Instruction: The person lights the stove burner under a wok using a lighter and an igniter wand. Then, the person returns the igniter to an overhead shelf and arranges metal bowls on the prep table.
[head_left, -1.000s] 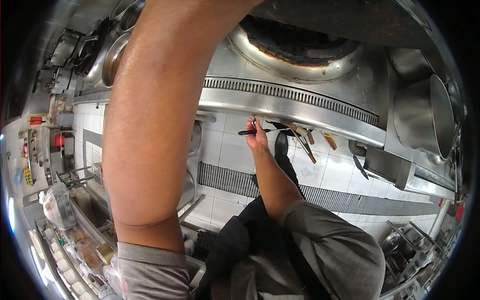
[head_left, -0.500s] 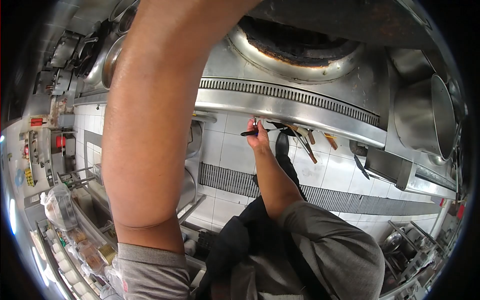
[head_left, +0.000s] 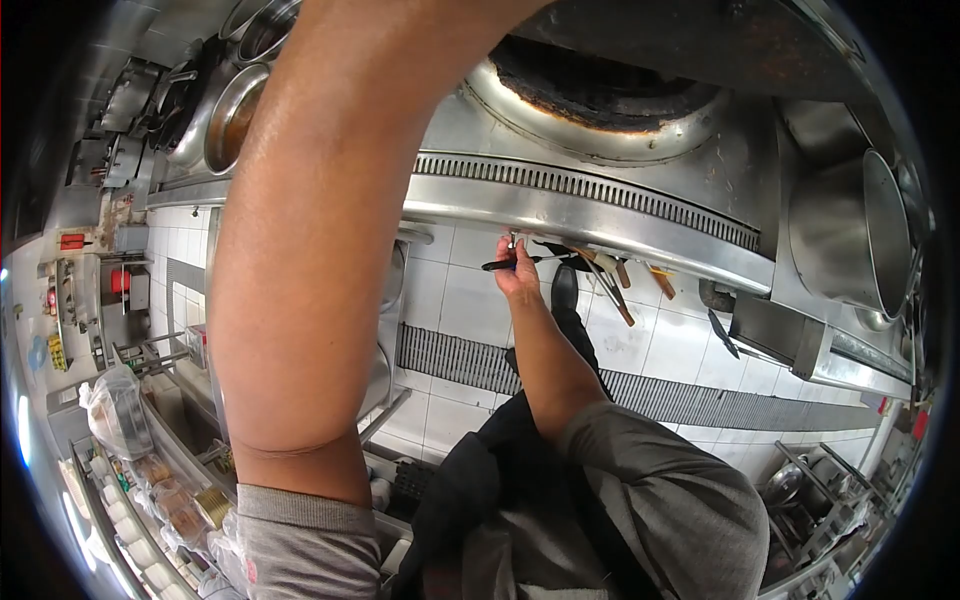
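though small in view, a slim black handle [head_left: 494,266]

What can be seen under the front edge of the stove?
Below the front edge appear the right hand with a black handle, brown handles, a black shoe and white floor tiles. The edge covers whatever lies deeper beneath the stove.
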